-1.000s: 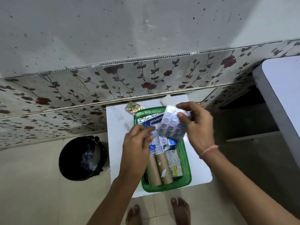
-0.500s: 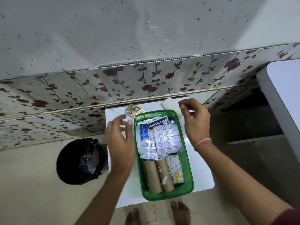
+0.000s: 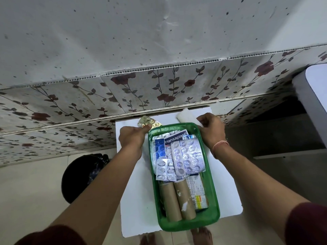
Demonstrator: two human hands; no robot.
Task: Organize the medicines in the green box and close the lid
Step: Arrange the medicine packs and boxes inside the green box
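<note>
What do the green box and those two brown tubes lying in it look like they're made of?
The green box looks like moulded plastic: glossy, slightly see-through walls with rounded corners and light glinting on the rim. The two brown tubes look like matte cardboard, judging by their dull tan surface and the white patches where the outer layer seems torn off.

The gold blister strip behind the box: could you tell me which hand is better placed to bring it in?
Left. The left hand is already at the gold strip, fingertips touching its near end beside the green box. The right hand is across the box, on the white pack.
</note>
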